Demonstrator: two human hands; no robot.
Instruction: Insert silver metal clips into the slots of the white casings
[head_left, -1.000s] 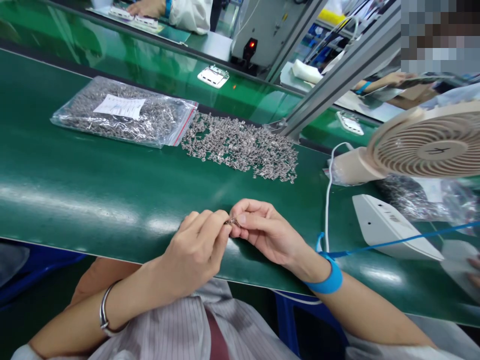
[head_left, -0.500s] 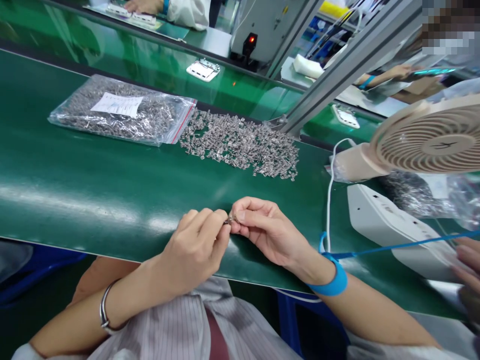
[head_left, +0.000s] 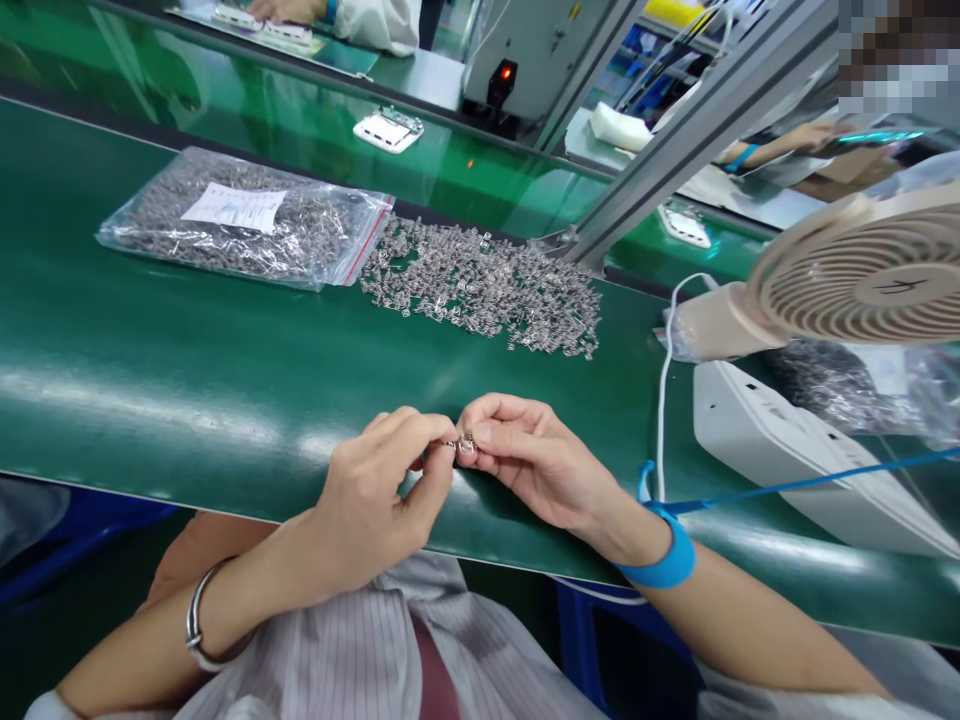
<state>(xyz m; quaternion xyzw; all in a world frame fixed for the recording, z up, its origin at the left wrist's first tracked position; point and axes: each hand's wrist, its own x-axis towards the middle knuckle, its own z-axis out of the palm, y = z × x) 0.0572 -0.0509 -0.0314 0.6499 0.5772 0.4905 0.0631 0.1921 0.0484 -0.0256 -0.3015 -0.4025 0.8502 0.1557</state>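
Clip, small and metal, pinched between fingertips of left hand and right hand over belt near edge; loose pile at 12 o'clock, bag at 10 o'clock.

Shiny metal clips lie on a glossy green table.
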